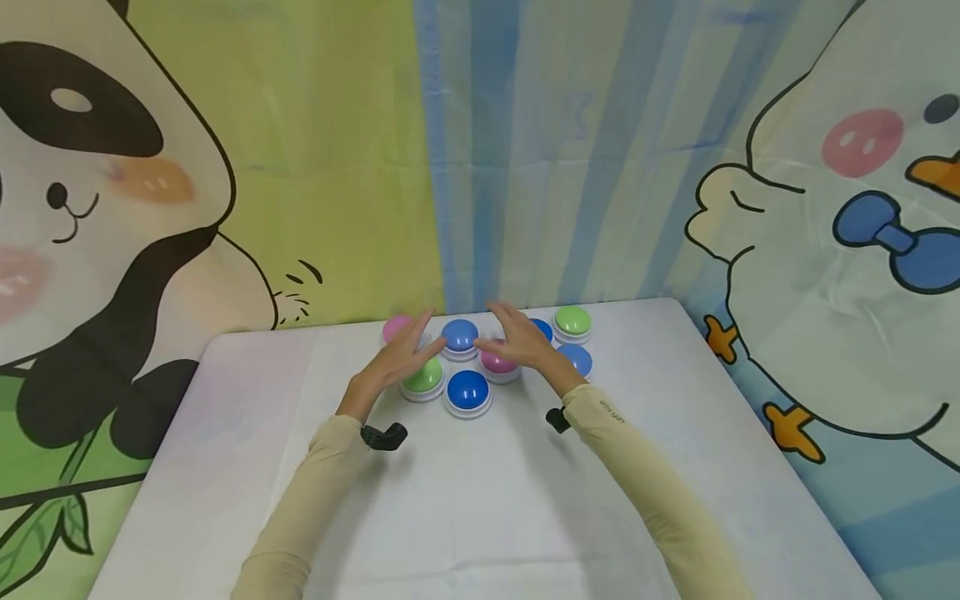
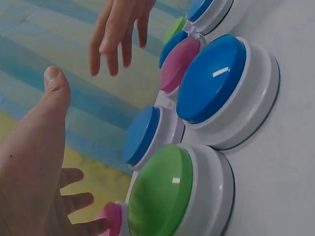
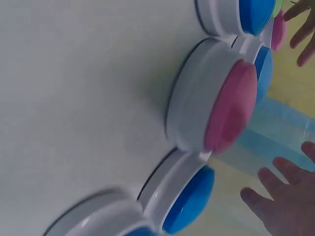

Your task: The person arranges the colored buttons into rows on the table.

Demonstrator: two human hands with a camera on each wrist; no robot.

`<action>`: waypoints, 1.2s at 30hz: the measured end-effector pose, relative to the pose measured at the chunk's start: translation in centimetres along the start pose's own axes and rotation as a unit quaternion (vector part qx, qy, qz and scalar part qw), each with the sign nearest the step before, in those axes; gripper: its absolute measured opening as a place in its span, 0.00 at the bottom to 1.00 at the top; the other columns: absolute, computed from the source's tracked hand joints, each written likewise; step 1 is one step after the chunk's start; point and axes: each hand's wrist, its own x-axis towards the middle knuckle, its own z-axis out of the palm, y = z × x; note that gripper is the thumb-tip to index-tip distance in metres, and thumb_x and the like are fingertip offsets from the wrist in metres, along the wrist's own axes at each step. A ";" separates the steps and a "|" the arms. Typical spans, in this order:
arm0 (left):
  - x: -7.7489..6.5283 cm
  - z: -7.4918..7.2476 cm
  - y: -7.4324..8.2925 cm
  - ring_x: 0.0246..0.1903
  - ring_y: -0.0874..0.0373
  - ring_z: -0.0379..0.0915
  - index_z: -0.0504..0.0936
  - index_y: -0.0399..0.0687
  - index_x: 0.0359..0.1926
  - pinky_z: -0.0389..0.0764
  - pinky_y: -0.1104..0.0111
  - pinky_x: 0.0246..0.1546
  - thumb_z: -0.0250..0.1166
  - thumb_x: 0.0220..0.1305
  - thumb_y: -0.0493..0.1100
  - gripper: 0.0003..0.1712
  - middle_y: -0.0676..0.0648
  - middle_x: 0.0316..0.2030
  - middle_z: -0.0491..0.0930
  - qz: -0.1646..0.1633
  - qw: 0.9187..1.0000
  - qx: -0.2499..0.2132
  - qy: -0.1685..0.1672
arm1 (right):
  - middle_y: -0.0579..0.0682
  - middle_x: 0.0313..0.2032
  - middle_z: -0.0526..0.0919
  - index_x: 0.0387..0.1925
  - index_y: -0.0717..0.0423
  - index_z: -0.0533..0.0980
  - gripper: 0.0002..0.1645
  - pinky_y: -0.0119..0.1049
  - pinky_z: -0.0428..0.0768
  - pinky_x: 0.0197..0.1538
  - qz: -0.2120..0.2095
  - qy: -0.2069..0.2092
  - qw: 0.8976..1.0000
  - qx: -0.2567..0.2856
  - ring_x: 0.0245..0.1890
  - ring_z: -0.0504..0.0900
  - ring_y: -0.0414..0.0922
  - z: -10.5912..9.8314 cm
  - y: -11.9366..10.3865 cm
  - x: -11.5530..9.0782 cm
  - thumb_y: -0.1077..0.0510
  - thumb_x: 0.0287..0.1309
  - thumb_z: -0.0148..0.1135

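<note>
Several round push buttons with domed tops on white bases stand grouped at the far side of a white table. My left hand hovers over the left of the group, fingers extended, close above a green button and a pink button. Over the right side hangs my right hand, fingers spread, overlapping a pink button and a blue button. Between the hands sit a lighter blue button and, nearer, a dark blue button. Neither hand holds anything; the left wrist view shows the left thumb raised.
At the right end of the group are another green button and a light blue button. The white table stretches toward me. Behind it hangs a printed curtain with a panda and a white bird. Dark wrist cameras sit under both sleeves.
</note>
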 end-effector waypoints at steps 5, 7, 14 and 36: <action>1.6 0.2 0.7 0.72 0.49 0.40 0.40 0.59 0.72 0.48 0.48 0.69 0.41 0.62 0.71 0.45 0.47 0.72 0.45 -0.004 1.000 -0.006 -0.026 | 0.52 0.71 0.52 0.70 0.45 0.50 0.52 0.61 0.58 0.65 -0.003 -0.046 0.998 0.037 0.71 0.50 0.54 1.7 -0.7 2.0 0.35 0.48 0.61; 2.3 0.4 1.0 0.71 0.50 0.42 0.42 0.56 0.72 0.49 0.50 0.70 0.43 0.62 0.69 0.44 0.47 0.72 0.46 -0.004 0.999 -0.008 -0.033 | 0.52 0.70 0.54 0.69 0.47 0.51 0.51 0.60 0.58 0.66 -0.009 -0.061 0.997 0.043 0.70 0.52 0.53 2.3 -0.8 2.7 0.39 0.49 0.63; 3.8 1.7 1.5 0.67 0.47 0.54 0.53 0.50 0.70 0.59 0.52 0.67 0.55 0.64 0.56 0.38 0.45 0.68 0.57 0.009 0.997 -0.012 -0.075 | 0.56 0.65 0.62 0.68 0.54 0.52 0.50 0.51 0.63 0.66 -0.003 -0.073 0.996 0.052 0.66 0.62 0.53 3.8 -0.8 4.2 0.48 0.49 0.67; 4.5 2.7 0.7 0.65 0.50 0.58 0.58 0.55 0.68 0.61 0.54 0.66 0.67 0.53 0.54 0.43 0.48 0.65 0.62 0.000 0.999 -0.017 -0.051 | 0.51 0.60 0.70 0.64 0.49 0.60 0.45 0.51 0.66 0.64 0.055 -0.052 0.997 0.034 0.61 0.69 0.51 5.4 -1.0 5.2 0.42 0.46 0.67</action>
